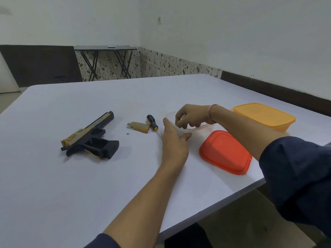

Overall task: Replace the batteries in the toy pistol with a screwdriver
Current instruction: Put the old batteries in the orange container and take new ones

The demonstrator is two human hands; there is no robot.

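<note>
Fetching batteries, I think: left hand [174, 140] flat against the tub [169, 114], right hand [191, 117] curled inside, hold unclear. Next, fill the pistol [89, 136].

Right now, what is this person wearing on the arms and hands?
The left hand and right hand are bare, no gloves. The left sleeve and right sleeve are dark navy, pushed up the forearms. A thin pinkish thread band circles the right wrist.

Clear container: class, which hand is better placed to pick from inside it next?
Right: the right hand is inside the clear container, fingers curled; the left hand steadies its outer wall.
</note>
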